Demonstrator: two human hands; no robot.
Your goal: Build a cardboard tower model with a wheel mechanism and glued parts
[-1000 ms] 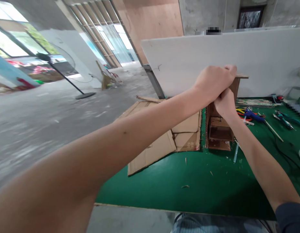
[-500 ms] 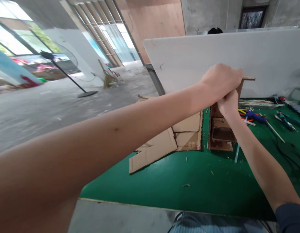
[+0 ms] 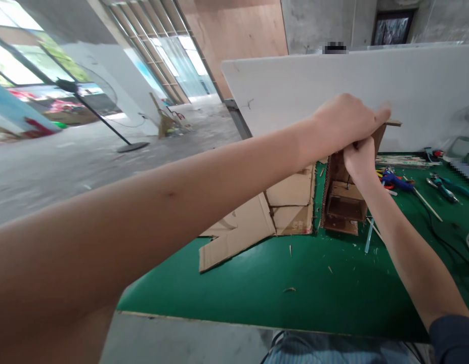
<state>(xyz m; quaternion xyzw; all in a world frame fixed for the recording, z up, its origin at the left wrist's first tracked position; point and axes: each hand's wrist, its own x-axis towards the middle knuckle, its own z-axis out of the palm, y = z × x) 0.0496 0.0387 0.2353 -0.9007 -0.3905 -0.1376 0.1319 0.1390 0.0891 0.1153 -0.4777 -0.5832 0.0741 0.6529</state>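
Note:
A brown cardboard box structure (image 3: 344, 208) with shelf-like compartments stands on the green table, leaning slightly. Its top flap (image 3: 394, 123) sticks out to the right of my left hand (image 3: 353, 119). That hand reaches across from the left and is bent over the upper part of the structure, fingers closed on it. Directly below, my right hand (image 3: 360, 157) is closed at the front of the structure, near the left one. What its fingers hold is hidden. A thin dark rod (image 3: 348, 182) shows beneath the right hand, above a shelf.
Flat cardboard sheets (image 3: 238, 227) lie left of the structure. To the right are a blue glue gun (image 3: 395, 179), pliers (image 3: 441, 187), a glue stick (image 3: 369, 235) and a dark cable (image 3: 442, 240). A white panel (image 3: 295, 96) rises behind the table.
The structure's base has shifted slightly left and tilted. My left hand has moved a little, with a finger stretched further right. My right hand remains below it.

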